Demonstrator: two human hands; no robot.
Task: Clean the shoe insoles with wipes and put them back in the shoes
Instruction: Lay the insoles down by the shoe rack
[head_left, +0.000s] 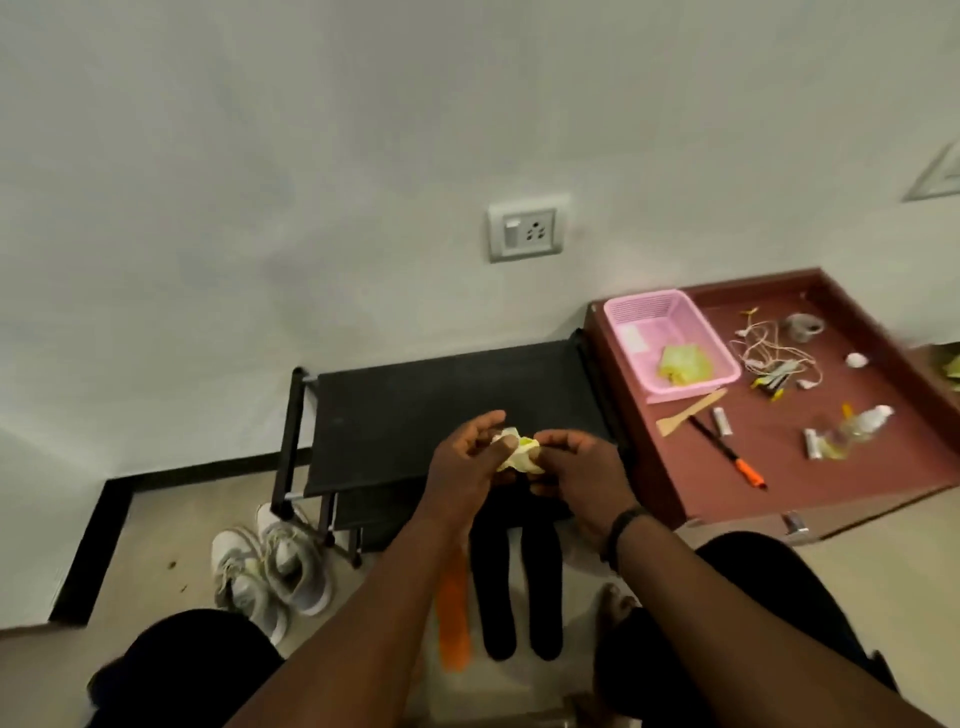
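Nearest the camera, three loose insoles lie side by side on the beige tiled floor (156, 519) between the person's knees: one orange foam insole (453, 618), partly hidden under the left forearm, and two black foam insoles (497, 587) (543, 582) just right of it. To their left a pair of white and grey lace-up trainers (270, 566) stands on the floor, touching each other, beside the leg of a low black fabric shoe rack (415, 395).

Above the insoles, both hands meet over the rack. The left hand (467, 457) and the right hand (576, 467) each have fingers pinched onto a crumpled pale yellow-white wipe (514, 457) held between them, so both grips are clamped on it.

The step looks like readying the wipe, pulling it open or bunching it; no insole is being rubbed yet. The next move probably calls for freeing one hand to lift an insole while the other keeps the wipe.

Farther right, a pink plastic basket (649, 306) sits in a maroon wooden tray (779, 467).
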